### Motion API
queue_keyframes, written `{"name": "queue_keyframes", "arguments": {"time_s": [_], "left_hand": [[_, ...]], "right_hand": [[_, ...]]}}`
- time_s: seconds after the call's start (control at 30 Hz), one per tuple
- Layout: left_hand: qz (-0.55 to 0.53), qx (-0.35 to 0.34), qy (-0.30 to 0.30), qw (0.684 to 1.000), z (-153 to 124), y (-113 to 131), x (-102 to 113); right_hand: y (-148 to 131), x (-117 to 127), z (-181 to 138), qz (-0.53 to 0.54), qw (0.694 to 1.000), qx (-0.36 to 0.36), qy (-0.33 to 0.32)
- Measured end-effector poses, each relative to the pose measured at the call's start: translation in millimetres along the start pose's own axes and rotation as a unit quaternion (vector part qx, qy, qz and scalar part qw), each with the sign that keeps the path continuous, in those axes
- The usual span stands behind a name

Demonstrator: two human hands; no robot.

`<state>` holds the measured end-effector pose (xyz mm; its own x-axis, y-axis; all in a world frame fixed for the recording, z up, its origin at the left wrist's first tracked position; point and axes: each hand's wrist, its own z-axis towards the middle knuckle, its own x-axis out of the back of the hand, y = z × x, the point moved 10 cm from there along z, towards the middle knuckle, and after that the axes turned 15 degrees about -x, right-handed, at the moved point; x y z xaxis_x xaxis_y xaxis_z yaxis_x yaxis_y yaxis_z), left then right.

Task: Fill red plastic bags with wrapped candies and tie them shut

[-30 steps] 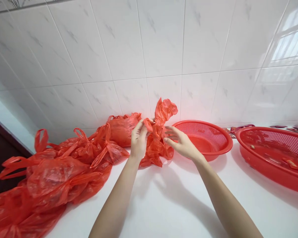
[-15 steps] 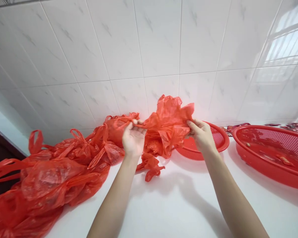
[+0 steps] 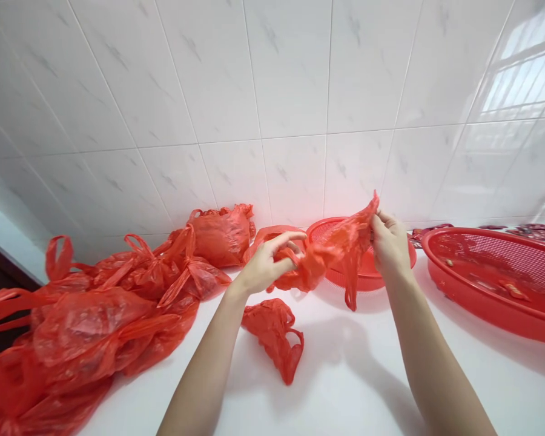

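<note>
My right hand (image 3: 393, 242) pinches one end of a crumpled red plastic bag (image 3: 340, 242), held up in front of the red baskets. My left hand (image 3: 267, 263) is at the bag's other end, its fingers and thumb curled round part of the thin plastic. Between the hands the bag hangs bunched and slightly blurred. Below them, on the white tabletop (image 3: 345, 375), lies another crumpled red plastic bag (image 3: 277, 336) with a loop handle showing.
Several filled, knotted red bags (image 3: 95, 327) are heaped along the left. A further filled bag (image 3: 222, 236) leans near the tiled wall (image 3: 295, 175). A round red basket (image 3: 367, 275) stands behind my right hand; a larger oval basket (image 3: 495, 312) holds small items at right.
The bag, spread wide between my hands before, is now bunched and lower. My right hand has shifted right, my left hand right and slightly down. The loose bag on the table is more exposed.
</note>
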<state>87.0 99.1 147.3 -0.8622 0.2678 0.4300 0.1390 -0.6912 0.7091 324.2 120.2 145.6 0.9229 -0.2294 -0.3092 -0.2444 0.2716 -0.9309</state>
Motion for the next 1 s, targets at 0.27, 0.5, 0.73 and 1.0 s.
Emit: {"name": "queue_keyframes", "arguments": {"time_s": [0.27,0.5,0.73,1.0], "left_hand": [[0.084,-0.077,-0.106,0.988,-6.0,26.2,-14.5],[0.147,-0.066,-0.088,0.983,-14.8,44.0,1.9],[0.013,-0.141,-0.004,0.990,-22.2,70.1,38.7],[-0.020,0.018,-0.466,0.885,-78.3,19.5,-94.9]], "right_hand": [[-4.4,5.5,-3.0,-0.021,1.000,0.007,0.001],[-23.0,14.9,-5.3,-0.096,0.991,-0.012,-0.092],[-21.6,63.3,-2.4,-0.100,0.994,-0.042,-0.031],[83.6,88.0,-25.6,-0.209,0.954,-0.199,-0.077]]}}
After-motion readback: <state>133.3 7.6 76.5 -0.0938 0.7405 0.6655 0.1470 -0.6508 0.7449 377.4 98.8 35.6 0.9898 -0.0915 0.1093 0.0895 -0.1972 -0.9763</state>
